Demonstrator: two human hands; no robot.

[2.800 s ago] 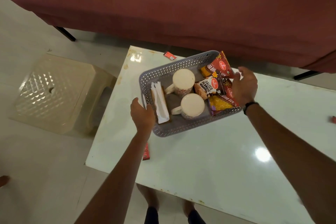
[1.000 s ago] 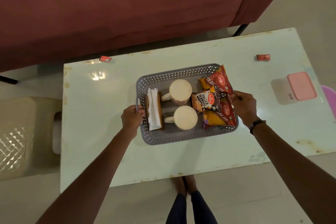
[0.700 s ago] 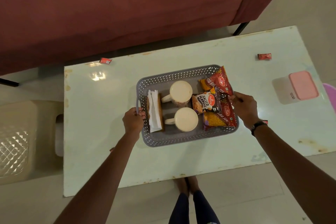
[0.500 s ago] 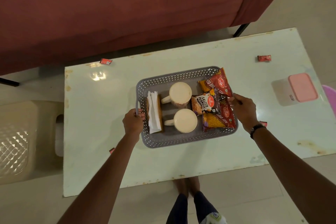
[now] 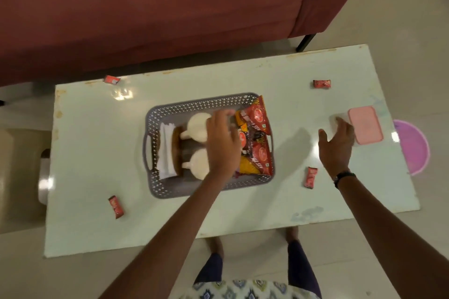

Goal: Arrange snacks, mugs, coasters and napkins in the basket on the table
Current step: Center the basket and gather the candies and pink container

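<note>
A grey perforated basket (image 5: 194,105) rests on the pale table (image 5: 97,153). Inside it, white napkins (image 5: 166,150) and brown coasters (image 5: 177,150) stand at the left, two cream mugs (image 5: 196,126) sit in the middle, and red and yellow snack packets (image 5: 257,119) fill the right side. My left hand (image 5: 223,143) hovers over the basket's middle with fingers spread, covering part of the mugs and packets. My right hand (image 5: 337,143) is above the table right of the basket, fingers apart, its fingertips next to a pink-lidded box (image 5: 365,125). Neither hand holds anything.
Small red wrapped candies lie on the table: one at the back left edge (image 5: 111,79), one at the back right (image 5: 322,84), one front left (image 5: 116,206), one by my right wrist (image 5: 311,177). A maroon sofa (image 5: 145,7) borders the far side. A purple lid (image 5: 413,145) lies on the floor at right.
Both hands have let go of the basket's sides. My left hand moved right over the basket's middle; my right hand moved right toward the pink-lidded box. The basket stays on the table.
</note>
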